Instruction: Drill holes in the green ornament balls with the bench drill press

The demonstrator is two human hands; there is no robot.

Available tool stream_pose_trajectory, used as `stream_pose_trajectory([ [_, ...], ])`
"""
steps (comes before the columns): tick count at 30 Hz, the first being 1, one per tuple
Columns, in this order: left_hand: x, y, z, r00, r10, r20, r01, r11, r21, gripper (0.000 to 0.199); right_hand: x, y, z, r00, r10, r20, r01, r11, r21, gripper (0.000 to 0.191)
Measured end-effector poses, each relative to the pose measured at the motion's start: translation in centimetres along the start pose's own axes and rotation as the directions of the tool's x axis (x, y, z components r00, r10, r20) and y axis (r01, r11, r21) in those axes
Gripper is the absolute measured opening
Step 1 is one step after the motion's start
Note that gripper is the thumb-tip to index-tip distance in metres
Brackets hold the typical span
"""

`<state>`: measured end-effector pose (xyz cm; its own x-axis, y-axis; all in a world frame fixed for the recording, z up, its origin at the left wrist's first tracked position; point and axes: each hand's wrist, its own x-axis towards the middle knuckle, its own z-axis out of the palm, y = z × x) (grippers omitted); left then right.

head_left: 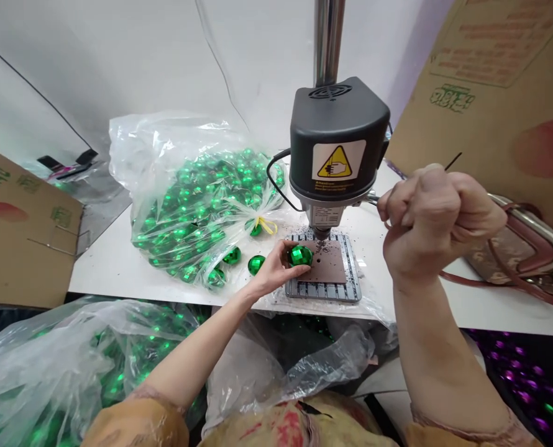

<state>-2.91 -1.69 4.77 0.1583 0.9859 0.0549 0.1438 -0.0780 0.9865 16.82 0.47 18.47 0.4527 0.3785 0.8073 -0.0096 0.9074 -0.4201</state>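
Note:
My left hand (280, 268) grips a shiny green faceted ball (301, 255) between thumb and fingers. The ball is over the left part of a brown board (335, 264) on the slotted metal base of a small bench drill press (339, 136). The drill chuck (322, 233) is above the board, just right of the ball. My right hand (437, 217) is raised beside the machine, its fingers closed around the feed handle, whose metal rod (372, 199) shows left of the fist. Loose green balls (256, 265) lie left of my left hand.
A clear bag (164, 149) of green balls, tied with yellow, stands on the white table (118, 273). Cardboard boxes (20, 230) flank the table. A handbag (519, 248) lies at the right. Below the front edge are more bagged green balls and purple balls (514, 372).

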Motion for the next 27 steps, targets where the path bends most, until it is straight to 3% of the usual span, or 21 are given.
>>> stream_pose_trajectory([
  [5, 0.7, -0.6, 0.8, 0.995, 0.041, 0.087, -0.06, 0.972, 0.227, 0.061, 0.0, 0.0, 0.0, 1.0, -0.007, 0.012, 0.007, 1.0, -0.013, 0.048],
  [10, 1.5, -0.3, 1.1, 0.994, 0.094, 0.048, -0.105, 0.929, 0.354, 0.059, 0.0, -0.4, 0.1, 0.999, 0.039, 0.005, -0.039, 0.999, -0.023, 0.048],
  [18, 2.3, -0.9, 2.6, 0.971, 0.221, 0.087, -0.234, 0.835, 0.499, 0.05, -0.1, -0.4, 0.2, 0.999, 0.047, -0.009, -0.046, 0.999, 0.009, 0.047],
  [21, 2.3, -1.6, 3.6, 0.964, 0.263, 0.02, -0.241, 0.846, 0.475, 0.049, -0.1, -0.3, 0.1, 0.999, 0.044, -0.007, -0.044, 0.999, 0.001, 0.048],
  [27, 1.7, -2.6, 4.4, 0.979, 0.194, -0.069, -0.168, 0.946, 0.277, 0.054, -0.2, -0.1, 0.2, 0.999, 0.046, -0.011, -0.046, 0.999, 0.006, 0.048],
])
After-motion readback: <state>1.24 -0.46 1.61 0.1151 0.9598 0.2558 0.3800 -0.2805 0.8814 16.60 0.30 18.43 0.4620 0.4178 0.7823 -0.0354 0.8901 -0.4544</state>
